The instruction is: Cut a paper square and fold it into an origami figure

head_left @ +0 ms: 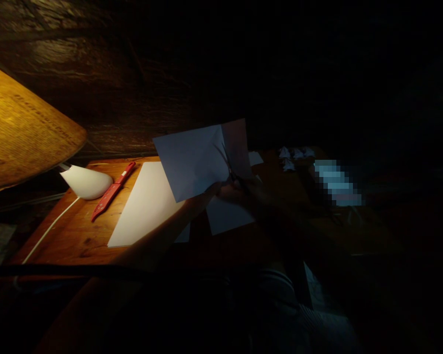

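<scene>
A white sheet of paper [195, 160] is held up above a wooden table [74, 236]. My left hand [210, 191] grips its lower edge, fingers closed. My right hand [243, 189], dim in shadow, is closed on a pair of scissors [229, 164] whose blades sit in a slit running into the sheet. A cut strip stands to the right of the blades. More white paper [147, 204] lies flat on the table beneath.
A red knife-like tool [112, 191] lies at the table's left beside a white lamp base [86, 182] with its cord. An orange lampshade [18, 132] fills the far left. Small paper scraps [293, 155] lie at the back right. The right side is dark.
</scene>
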Tool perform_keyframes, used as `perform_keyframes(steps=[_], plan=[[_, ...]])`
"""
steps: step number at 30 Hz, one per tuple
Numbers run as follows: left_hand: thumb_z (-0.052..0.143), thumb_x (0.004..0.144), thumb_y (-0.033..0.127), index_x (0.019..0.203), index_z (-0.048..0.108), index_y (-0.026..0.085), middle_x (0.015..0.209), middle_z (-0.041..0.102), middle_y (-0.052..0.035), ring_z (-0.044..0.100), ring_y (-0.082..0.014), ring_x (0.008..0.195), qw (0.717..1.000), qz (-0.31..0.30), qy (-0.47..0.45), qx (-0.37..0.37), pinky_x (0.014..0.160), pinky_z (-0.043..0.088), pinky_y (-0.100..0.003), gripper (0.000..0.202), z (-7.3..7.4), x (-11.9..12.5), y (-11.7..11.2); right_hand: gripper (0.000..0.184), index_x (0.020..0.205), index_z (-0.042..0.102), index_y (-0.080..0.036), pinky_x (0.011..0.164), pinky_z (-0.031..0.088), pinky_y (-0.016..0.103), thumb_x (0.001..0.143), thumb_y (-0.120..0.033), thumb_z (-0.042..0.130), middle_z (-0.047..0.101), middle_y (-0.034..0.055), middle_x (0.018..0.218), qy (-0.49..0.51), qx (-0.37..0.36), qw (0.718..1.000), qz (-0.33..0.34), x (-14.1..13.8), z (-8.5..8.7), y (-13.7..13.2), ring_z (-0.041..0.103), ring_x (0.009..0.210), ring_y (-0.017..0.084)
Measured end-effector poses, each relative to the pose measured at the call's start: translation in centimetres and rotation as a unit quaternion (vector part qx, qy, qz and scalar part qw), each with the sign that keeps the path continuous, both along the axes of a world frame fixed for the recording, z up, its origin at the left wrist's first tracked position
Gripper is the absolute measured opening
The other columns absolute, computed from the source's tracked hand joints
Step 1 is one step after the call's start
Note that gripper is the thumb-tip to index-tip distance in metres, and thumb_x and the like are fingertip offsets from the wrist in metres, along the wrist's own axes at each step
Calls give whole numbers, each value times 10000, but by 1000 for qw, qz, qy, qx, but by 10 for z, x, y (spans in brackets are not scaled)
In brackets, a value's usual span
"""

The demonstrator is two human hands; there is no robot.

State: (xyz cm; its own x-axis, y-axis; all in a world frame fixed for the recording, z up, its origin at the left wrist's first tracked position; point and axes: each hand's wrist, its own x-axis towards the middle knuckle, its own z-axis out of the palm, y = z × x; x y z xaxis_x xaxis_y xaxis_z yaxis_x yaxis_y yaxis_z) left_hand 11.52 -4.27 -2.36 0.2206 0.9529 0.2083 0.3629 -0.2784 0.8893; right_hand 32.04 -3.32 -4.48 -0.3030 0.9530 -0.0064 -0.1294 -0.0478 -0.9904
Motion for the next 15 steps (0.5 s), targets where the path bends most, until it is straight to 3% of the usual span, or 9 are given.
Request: perform_keyframes(steps=[8, 15], plan=[[539, 893, 441, 571, 543, 254, 717, 633, -26, 622, -225, 800, 1000, -2, -4, 18, 989, 467, -435, 373, -5, -1, 3, 338, 779, 651, -202, 689, 429, 288, 725, -511, 778, 615, 15, 781, 32, 16, 999, -21, -6, 10, -11, 538, 743, 159], [530, 885, 469, 569, 542, 258, 709, 619, -27, 615, -227, 801, 1000, -4, -3, 11, 1011, 471, -442, 380, -5, -2, 4, 357, 824, 643, -200, 693, 429, 291, 751, -526, 768, 613, 11, 799, 31, 30, 999, -1, -5, 12, -11, 539, 739, 153]])
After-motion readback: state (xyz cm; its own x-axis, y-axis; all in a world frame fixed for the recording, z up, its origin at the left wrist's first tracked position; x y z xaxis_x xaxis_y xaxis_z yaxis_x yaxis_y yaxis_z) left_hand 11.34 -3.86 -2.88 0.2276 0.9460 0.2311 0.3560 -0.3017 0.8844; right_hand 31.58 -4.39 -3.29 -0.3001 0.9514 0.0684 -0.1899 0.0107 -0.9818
